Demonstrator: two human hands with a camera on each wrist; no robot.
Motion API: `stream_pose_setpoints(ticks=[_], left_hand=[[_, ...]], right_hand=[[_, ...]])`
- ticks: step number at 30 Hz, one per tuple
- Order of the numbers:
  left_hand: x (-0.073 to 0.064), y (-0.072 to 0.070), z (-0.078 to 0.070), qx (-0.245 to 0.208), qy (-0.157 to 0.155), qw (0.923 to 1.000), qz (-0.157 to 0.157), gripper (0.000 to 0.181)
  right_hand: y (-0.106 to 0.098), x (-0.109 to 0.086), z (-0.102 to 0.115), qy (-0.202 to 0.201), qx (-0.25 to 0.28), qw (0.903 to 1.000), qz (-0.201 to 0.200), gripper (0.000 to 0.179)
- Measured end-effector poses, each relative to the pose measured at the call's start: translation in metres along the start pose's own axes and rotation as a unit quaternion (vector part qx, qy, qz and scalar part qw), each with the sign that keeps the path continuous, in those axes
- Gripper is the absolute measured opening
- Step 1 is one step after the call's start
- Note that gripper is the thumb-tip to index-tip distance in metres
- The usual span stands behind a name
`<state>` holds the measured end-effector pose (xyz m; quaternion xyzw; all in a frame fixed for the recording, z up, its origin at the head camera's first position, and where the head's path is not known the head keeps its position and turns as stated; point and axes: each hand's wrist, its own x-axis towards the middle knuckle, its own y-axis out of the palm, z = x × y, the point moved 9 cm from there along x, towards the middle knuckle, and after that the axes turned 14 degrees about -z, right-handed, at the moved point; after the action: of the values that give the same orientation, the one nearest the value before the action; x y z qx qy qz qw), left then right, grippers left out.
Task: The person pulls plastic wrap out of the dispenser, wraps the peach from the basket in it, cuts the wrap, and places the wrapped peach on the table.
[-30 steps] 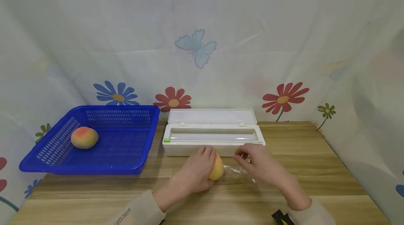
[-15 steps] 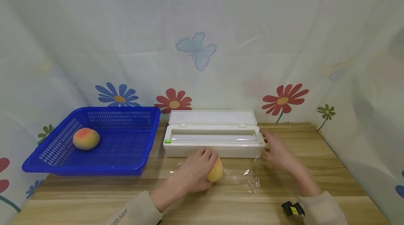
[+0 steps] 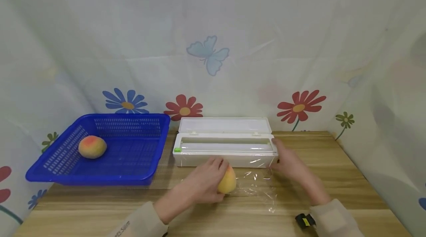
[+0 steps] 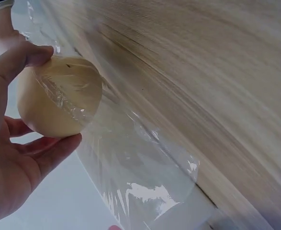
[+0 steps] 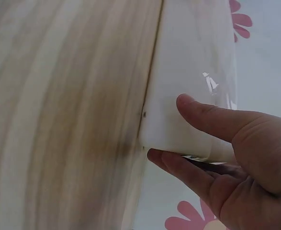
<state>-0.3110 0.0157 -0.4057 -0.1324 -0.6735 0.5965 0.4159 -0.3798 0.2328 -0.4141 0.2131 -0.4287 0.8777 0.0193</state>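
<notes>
Clear film (image 4: 150,191) on peach (image 3: 227,181) | L hand (image 3: 207,179): fingers clamped round it — prob. anchoring film | R hand (image 3: 288,163): fingers gripping box (image 3: 246,160) end — prob. stops sliding

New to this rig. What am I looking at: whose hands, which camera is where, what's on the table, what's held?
No robot here: these are a person's two bare hands. The wide picture comes from a camera worn on the head, looking forward and down. The two closer ones come from cameras on each wrist.

On the wooden table are a blue basket with one peach inside, and a white box with its lid open.

The left hand holds another peach, partly covered by clear film that spreads towards the box. The right hand grips the box's right end, thumb on its front.
</notes>
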Motion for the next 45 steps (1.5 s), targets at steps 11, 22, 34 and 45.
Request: stream_pose_setpoints(ticks=[11, 22, 34, 45], left_hand=[[0.001, -0.009, -0.003, -0.019, 0.010, 0.9995, -0.022, 0.079], [0.001, -0.014, -0.004, -0.039, 0.024, 0.9986, -0.026, 0.077], [0.000, -0.019, -0.002, -0.095, 0.003, 0.9954, -0.010, 0.075], [0.001, -0.028, -0.005, -0.125, 0.019, 0.9918, -0.020, 0.070]], right_hand=[[0.010, 0.004, -0.003, 0.051, -0.042, 0.9977, 0.012, 0.078], [0.013, 0.004, -0.001, 0.028, -0.031, 0.9991, -0.004, 0.078], [0.010, 0.003, 0.008, 0.011, -0.023, 0.9997, -0.004, 0.073], [0.010, 0.002, 0.008, 0.017, -0.047, 0.9986, -0.018, 0.071]])
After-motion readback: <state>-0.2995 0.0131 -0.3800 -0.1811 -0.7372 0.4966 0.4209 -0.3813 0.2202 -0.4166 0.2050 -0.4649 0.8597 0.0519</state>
